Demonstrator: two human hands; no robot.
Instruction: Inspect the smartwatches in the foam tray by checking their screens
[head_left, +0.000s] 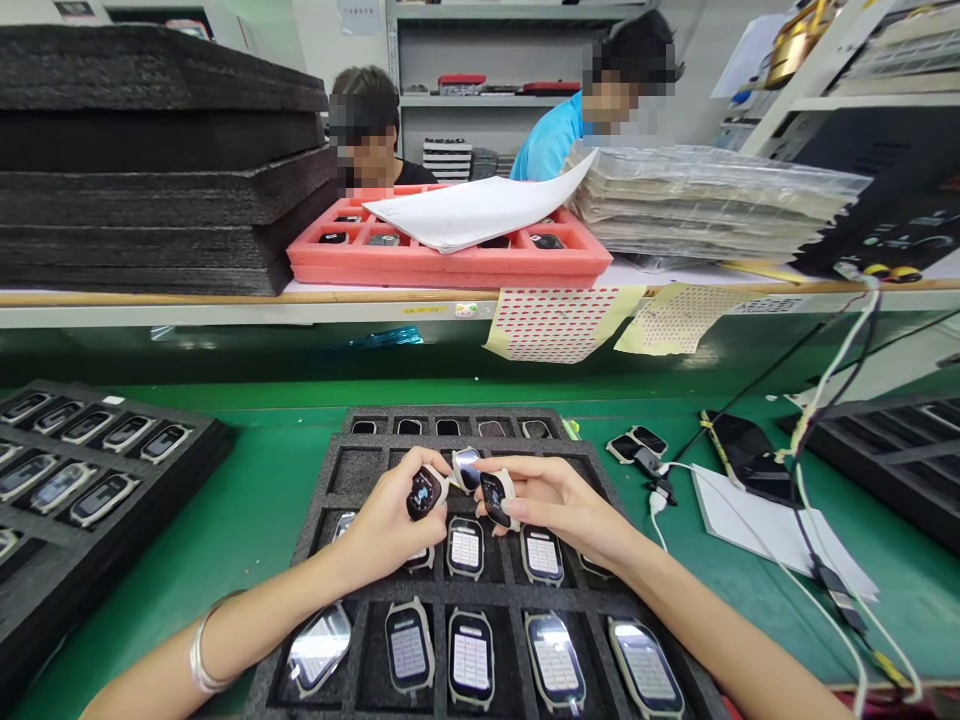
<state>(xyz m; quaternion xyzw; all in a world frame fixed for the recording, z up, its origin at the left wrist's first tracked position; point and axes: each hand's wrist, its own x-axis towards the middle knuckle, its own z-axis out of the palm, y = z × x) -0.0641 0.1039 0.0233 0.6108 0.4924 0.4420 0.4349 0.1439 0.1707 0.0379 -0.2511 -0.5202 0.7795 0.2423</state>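
1. the left hand (386, 520) had its grip clenched on a lit watch body (422, 493). the right hand (559, 505) had its grip pinched on a second watch body (494, 498). both were held at the centre of the frame, just above the foam tray (319, 520).
2. a third watch body (466, 467) sat between the fingertips of both hands. which grip carried it could not be told, so it looked the likeliest piece to slip.
3. a dropped piece would probably have landed face-down on the filled watches (471, 660) in the rows below and scratched the glass.
4. the three held pieces were touching or nearly so, and rubbing case against screen seemed a real risk.
5. the bracelet (201, 655) at lower left hung just beside the tray's bottom-left pocket and might have scraped the watch there.
6. open room: a strip of bare green table (255, 500) lay left of the tray, before the stacked trays (187, 470) at the left edge.
7. right of centre was tighter, with loose parts (637, 445), a white sheet (757, 525) and trailing cables (806, 540) near the right forearm. a wide sweep there could have snagged a lead.
8. the shelf edge (300, 297) crossed the upper frame, well apart from the hands.
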